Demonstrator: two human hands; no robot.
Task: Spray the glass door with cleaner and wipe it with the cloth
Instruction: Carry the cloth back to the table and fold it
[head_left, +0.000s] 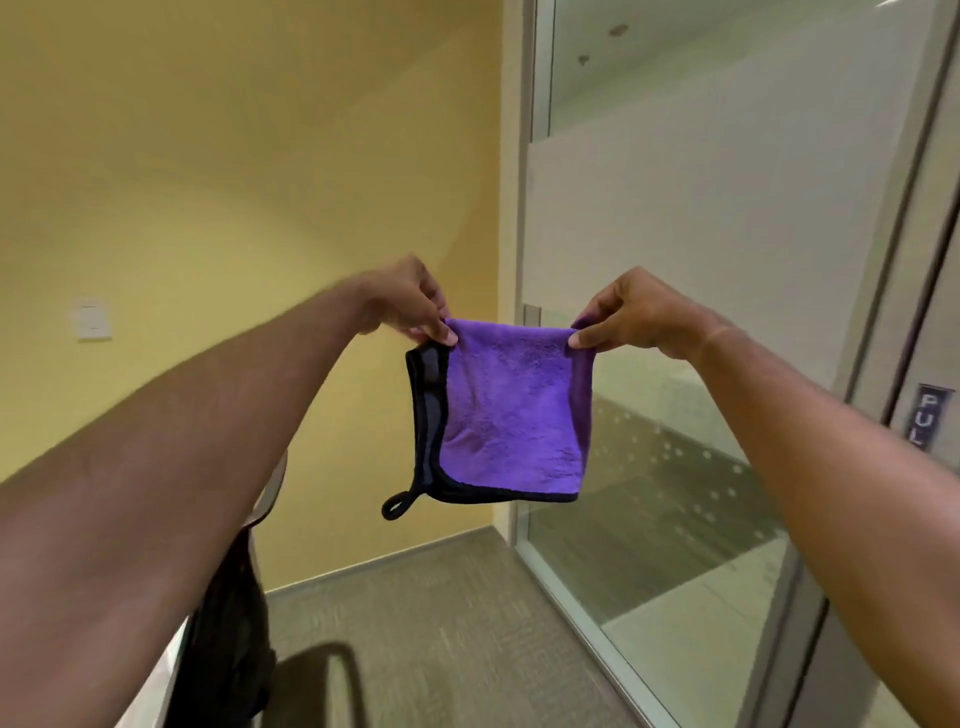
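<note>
A: The purple cloth (511, 410) hangs folded between both hands; left hand (410, 304) and right hand (631, 312) pinch its top corners.

B: Keep the fold flat, then press it to the glass door (727, 218) beyond the right hand.

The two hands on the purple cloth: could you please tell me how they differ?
The left hand pinches the cloth at its black-trimmed corner, in front of the yellow wall; the right hand pinches the folded purple corner, in front of the glass door. Both hold the top edge, and the cloth hangs free.
</note>
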